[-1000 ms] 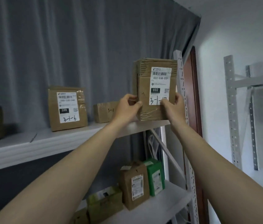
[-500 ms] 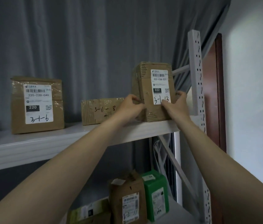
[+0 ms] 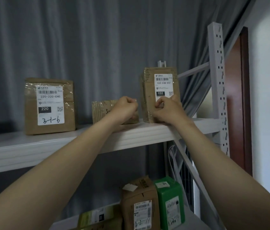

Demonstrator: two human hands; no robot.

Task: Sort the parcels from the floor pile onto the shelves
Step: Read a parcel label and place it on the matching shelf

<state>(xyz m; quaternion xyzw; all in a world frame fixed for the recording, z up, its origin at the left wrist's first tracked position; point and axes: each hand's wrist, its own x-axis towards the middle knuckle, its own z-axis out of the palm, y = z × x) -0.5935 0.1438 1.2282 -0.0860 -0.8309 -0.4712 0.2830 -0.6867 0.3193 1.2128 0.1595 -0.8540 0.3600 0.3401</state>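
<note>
Head view: tall parcel 032-038-E01 [image 3: 160, 83] stands upright on upper shelf [image 3: 139, 135], right of centre frame.
Right hand [image 3: 169, 111] sits against parcel's lower front, fingers curled over label bottom; can't tell if it actually grips. Left hand [image 3: 124, 108] is a closed fist just left of the parcel, holding nothing, overlapping low flat box [image 3: 100, 110]. Parcel 220 [image 3: 49, 105] at left of frame. Brown parcel [image 3: 141, 205] and green parcel [image 3: 170, 201] on the shelf below.
</note>
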